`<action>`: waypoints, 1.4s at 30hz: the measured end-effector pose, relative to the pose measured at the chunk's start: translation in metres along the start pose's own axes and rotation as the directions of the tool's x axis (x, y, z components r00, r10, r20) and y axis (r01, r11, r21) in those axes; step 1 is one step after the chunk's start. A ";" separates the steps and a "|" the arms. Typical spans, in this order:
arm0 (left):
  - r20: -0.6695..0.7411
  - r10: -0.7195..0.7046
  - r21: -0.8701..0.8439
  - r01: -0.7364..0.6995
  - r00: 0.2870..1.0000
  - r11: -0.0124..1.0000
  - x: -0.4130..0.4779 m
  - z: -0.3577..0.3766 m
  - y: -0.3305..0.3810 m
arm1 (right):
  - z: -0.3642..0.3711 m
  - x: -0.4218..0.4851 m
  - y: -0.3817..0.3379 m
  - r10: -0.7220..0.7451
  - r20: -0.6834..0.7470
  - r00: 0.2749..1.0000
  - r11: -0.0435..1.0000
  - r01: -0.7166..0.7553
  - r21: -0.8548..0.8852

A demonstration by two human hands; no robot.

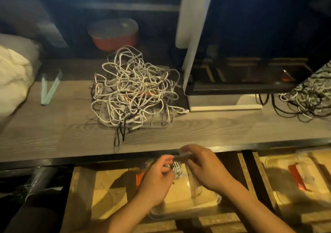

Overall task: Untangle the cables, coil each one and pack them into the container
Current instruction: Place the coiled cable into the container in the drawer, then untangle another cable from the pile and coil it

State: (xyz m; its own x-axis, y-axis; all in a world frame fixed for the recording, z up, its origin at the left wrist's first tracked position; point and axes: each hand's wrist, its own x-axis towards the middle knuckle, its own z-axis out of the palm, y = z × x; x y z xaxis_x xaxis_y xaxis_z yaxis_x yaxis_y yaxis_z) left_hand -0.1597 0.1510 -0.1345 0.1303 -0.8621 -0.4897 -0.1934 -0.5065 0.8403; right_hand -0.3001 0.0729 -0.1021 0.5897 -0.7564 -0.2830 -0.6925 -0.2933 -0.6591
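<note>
The step in hand looks like packing a finished coil. It would go best if the left hand [158, 176] holds the loops pinched flat until they lie on the bottom of the container [217, 199]. Letting go early would probably let the loops spring open. The right hand [204, 168] would do well to steady the rim or lid and leave the opening free.

The left hand's fingers are curled in narrowly, pinching a small coil [176, 168] of pale cable between thumb and fingertips. The right hand is just beside it, half curled with its fingertips on something clear and blurred. Whether it grips that piece or only touches it cannot be told. Both hands hover below the front edge of the worktop [53, 125], over the clear container, which sits lower down on a yellowish surface.

Up on the worktop, well apart from the hands, lies the big tangle of cables [134, 89]. It is mostly white with a few black strands and seems to rest on a clear tray. Most of the task appears undone. A red pot [114, 41] stands behind the tangle.
</note>
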 end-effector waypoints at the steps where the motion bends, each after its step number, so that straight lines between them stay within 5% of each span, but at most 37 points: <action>1: -0.040 0.035 0.000 -0.035 0.999 0.999 -0.002 -0.007 0.007 | -0.009 0.011 -0.010 -0.014 -0.044 0.999 1.000 0.015 0.004; 5: -0.198 0.148 -0.049 -0.161 0.969 0.986 -0.001 -0.028 0.029 | -0.022 0.058 -0.034 0.050 -0.212 0.976 0.984 -0.011 0.178; 7: -0.351 0.275 0.009 -0.291 0.895 0.957 0.005 -0.043 0.035 | -0.016 0.082 -0.043 0.114 -0.316 0.942 0.968 -0.032 0.251; 11: -0.549 0.457 0.165 -0.445 0.700 0.880 0.021 -0.067 0.048 | -0.006 0.110 -0.041 0.047 -0.451 0.891 0.999 -0.039 0.028; 16: -0.565 0.607 0.385 -0.472 0.559 0.793 0.040 -0.080 0.062 | -0.002 0.132 -0.035 0.034 -0.415 0.909 0.991 -0.085 -0.103; 18: -0.519 0.619 0.389 -0.482 0.590 0.785 0.047 -0.082 0.070 | -0.004 0.139 -0.031 0.115 -0.369 0.922 0.991 -0.135 -0.028; 25: -0.038 0.555 0.617 -0.417 0.831 0.667 0.085 -0.082 0.082 | -0.018 0.119 -0.042 -0.143 -0.549 0.824 0.988 0.083 -0.133; 29: -0.317 0.616 0.517 -0.413 0.721 0.750 0.107 -0.065 0.082 | -0.036 0.103 -0.064 -0.066 -0.636 0.769 0.985 0.150 0.079; 32: -0.391 0.321 0.185 -0.268 0.863 0.946 0.118 -0.058 0.085 | -0.045 0.090 -0.085 0.167 -0.554 0.816 0.779 0.235 0.582; 35: -0.357 0.421 0.361 -0.293 0.834 0.885 0.118 -0.057 0.091 | -0.060 0.079 -0.090 0.323 -0.454 0.831 0.507 0.253 0.824; 37: -0.362 0.622 0.601 -0.336 0.694 0.725 0.116 -0.061 0.100 | -0.066 0.074 -0.085 0.315 -0.483 0.817 0.597 0.226 0.770; 39: -0.337 0.776 0.703 -0.405 0.533 0.584 0.118 -0.065 0.111 | -0.065 0.074 -0.071 0.253 -0.436 0.864 0.818 0.050 0.573; 42: -0.273 0.827 0.773 -0.400 0.491 0.493 0.124 -0.070 0.123 | -0.066 0.077 -0.066 0.210 -0.134 0.968 0.966 -0.185 0.181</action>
State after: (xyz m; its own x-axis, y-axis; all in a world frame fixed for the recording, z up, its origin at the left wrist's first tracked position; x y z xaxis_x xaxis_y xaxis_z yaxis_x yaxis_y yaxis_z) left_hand -0.0995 -0.0172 -0.0755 0.1696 -0.8385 0.5179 -0.8990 0.0837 0.4299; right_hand -0.2359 -0.0047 -0.0346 0.3697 -0.8726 -0.3193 -0.7027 -0.0377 -0.7105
